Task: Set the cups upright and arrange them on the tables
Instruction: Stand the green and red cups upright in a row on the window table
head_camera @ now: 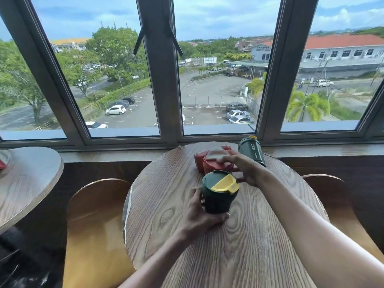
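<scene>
I have the green cup with the yellow lid [218,192] upright at the centre of the round table [239,246], my left hand [199,213] wrapped closed around its body. At its 12 o'clock my right hand [243,169] grips the red cup [214,163], which looks tipped. At 1 o'clock a second green cup [251,151] lies on its side. I judge the righting half done; next, stand the red one up and let go gently.
</scene>
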